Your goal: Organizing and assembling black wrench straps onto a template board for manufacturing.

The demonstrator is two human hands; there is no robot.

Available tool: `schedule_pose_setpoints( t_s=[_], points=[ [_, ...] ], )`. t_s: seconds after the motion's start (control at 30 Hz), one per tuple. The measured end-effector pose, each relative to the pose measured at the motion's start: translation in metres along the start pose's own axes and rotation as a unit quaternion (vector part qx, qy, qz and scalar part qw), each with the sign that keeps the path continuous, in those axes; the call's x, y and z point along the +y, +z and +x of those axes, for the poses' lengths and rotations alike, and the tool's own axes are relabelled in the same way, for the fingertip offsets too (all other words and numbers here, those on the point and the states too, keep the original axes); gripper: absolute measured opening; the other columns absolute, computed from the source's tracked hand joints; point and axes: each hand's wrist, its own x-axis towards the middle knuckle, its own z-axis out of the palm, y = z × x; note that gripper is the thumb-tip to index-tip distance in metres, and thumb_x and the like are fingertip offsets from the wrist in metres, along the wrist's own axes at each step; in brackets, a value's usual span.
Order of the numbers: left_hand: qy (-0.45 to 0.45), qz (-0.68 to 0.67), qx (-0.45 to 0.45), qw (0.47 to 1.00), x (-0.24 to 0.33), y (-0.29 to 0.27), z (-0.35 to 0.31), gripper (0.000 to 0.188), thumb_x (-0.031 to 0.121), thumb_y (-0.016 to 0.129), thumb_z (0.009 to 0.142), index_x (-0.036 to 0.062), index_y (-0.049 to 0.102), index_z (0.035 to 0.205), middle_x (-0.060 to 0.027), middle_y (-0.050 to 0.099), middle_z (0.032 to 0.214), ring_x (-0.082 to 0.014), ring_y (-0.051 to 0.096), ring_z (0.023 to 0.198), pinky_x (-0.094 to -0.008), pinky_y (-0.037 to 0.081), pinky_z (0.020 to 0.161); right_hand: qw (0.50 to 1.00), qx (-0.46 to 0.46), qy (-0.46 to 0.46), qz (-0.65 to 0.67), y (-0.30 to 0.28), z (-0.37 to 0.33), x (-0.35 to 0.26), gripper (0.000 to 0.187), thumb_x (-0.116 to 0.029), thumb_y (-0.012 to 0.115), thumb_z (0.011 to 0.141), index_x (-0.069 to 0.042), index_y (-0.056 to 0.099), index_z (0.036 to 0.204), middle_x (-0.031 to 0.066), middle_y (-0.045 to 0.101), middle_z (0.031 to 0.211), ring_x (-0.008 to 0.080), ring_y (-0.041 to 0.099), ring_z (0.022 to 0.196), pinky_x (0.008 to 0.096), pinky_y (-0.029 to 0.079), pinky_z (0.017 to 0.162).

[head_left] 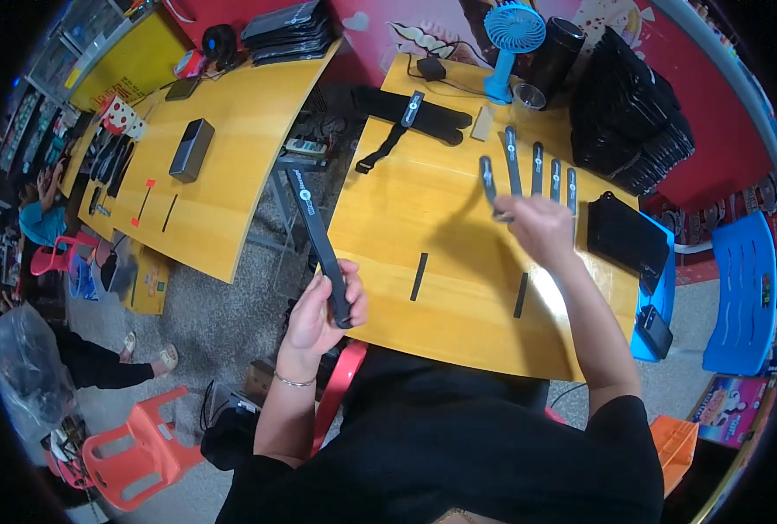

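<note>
My left hand (311,316), at the near left edge of the table, grips a long black strap (318,236) with a pale printed mark; the strap stands up and tilts leftward. Over the right half of the table, my right hand (541,229) has its fingers closed on the near end of a short dark strap (488,178). Beside it lies a row of similar dark straps (538,168), their near ends partly hidden by that hand. Farther left on the table rest a black buckled band (394,144) and a wide black piece (436,122).
At the back stand a blue fan (515,35), a dark cylinder (556,52) and a clear cup (528,98). Stacked black packages (633,113) and a black pouch (624,231) sit right. Two black strips (419,277) mark the tabletop. Another yellow table (214,183) stands left.
</note>
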Motion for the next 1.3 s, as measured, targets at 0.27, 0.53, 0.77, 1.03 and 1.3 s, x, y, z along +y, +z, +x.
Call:
schedule_pose_setpoints(
  t_s=[0.27,0.53,0.77,1.03,1.3],
  points=[
    [0.014,0.075,0.008,0.997,-0.015,0.002,0.015,0.051,0.031,0.036,0.098,0.0094,0.019,0.141,-0.0176,0.055,0.105,-0.0372,0.059,0.100,-0.0417,0.057,0.071,0.984,-0.173,-0.016,0.030,0.003,-0.016,-0.012,0.022,-0.024,0.067,0.075,-0.010,0.064,0.092,0.0056,0.066,0.097,0.0209,0.064,0.084,0.0312,0.051,0.066],
    [0.009,0.089,0.009,0.996,-0.027,0.011,0.025,0.052,0.031,0.034,0.098,0.0094,0.017,0.142,-0.0227,0.052,0.120,-0.0371,0.059,0.101,-0.0368,0.058,0.065,0.979,-0.199,0.051,0.012,0.019,-0.005,0.004,0.028,-0.033,0.067,0.077,-0.008,0.061,0.088,0.0041,0.064,0.099,0.0235,0.061,0.083,0.0345,0.050,0.070],
    [-0.003,0.099,0.041,0.994,-0.029,0.018,0.020,0.046,0.027,0.035,0.098,0.0049,0.027,0.137,-0.0229,0.049,0.125,-0.0322,0.058,0.104,-0.0397,0.056,0.073,0.974,-0.215,0.068,0.008,0.029,0.015,0.013,0.029,-0.028,0.068,0.076,-0.009,0.059,0.097,0.0059,0.062,0.107,0.0262,0.061,0.094,0.0359,0.049,0.077],
    [-0.021,0.051,0.007,0.998,-0.030,0.022,0.015,0.039,0.014,0.041,0.096,0.0057,0.035,0.134,-0.0128,0.053,0.116,-0.0225,0.057,0.104,-0.0426,0.052,0.085,0.979,-0.198,0.043,-0.008,0.012,0.026,-0.005,0.030,-0.020,0.068,0.076,-0.008,0.061,0.102,0.0072,0.060,0.111,0.0274,0.061,0.092,0.0355,0.049,0.076],
    [-0.045,0.216,-0.059,0.974,-0.009,-0.006,-0.038,0.038,0.012,0.051,0.091,0.0019,0.042,0.126,-0.0073,0.057,0.105,-0.0166,0.057,0.100,-0.0317,0.049,0.084,0.959,-0.121,0.130,0.220,-0.030,0.005,-0.072,0.019,0.000,0.054,0.085,0.003,0.062,0.101,0.0101,0.062,0.091,0.0132,0.059,0.080,0.0206,0.043,0.066]
  ],
)
